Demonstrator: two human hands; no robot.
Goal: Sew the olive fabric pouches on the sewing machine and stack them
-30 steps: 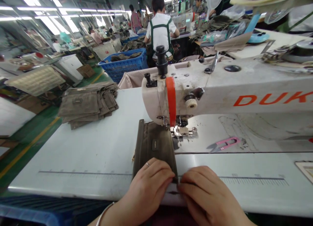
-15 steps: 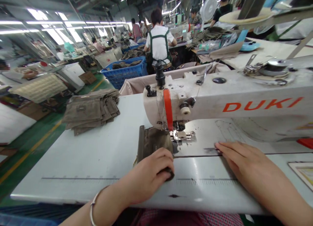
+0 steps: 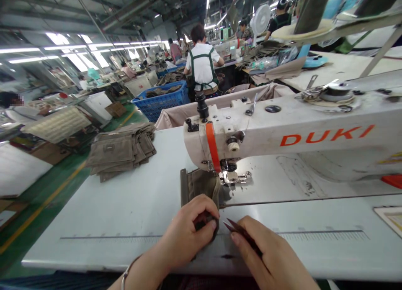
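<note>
Snips nr pouch edge, w/ gap

Left forearm crosses the surface's front edge obliquely, reaching forward and rightward. Left hand, back uppermost: knuckles arched, index finger and thumb bent toward each other in a firm pinch. Right hand spans the same edge, angled forward and leftward, thumb opposing the flexed fingers in a grip. The hands lie near each other, apart.
</note>
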